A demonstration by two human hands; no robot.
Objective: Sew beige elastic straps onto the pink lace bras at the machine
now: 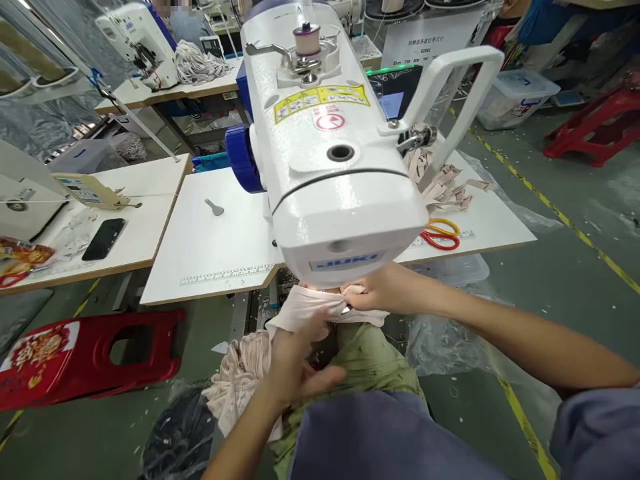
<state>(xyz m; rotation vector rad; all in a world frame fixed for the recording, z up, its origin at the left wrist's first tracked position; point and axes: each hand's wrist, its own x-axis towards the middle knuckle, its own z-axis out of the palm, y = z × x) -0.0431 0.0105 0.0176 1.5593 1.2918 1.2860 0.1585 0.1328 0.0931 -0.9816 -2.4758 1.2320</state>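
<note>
My right hand (380, 290) pinches a pale pink piece of fabric (303, 307) just below the head of a white sewing machine (345, 207). Something small and shiny shows at its fingertips, too little to name. My left hand (297, 363) is in front of the fabric, smeared by motion, with its thumb stretched away from the fingers and nothing seen in it. A bunch of gathered beige fabric pieces (245, 373) hangs to the left of my lap. The machine head hides the needle area.
Red-and-yellow scissors (443, 235) and beige fabric strips (447, 187) lie on the table right of the machine. A small grey tool (214, 207) lies on the left side. A red stool (95, 357) and a black plastic-lined bin (180, 433) are on the floor at left.
</note>
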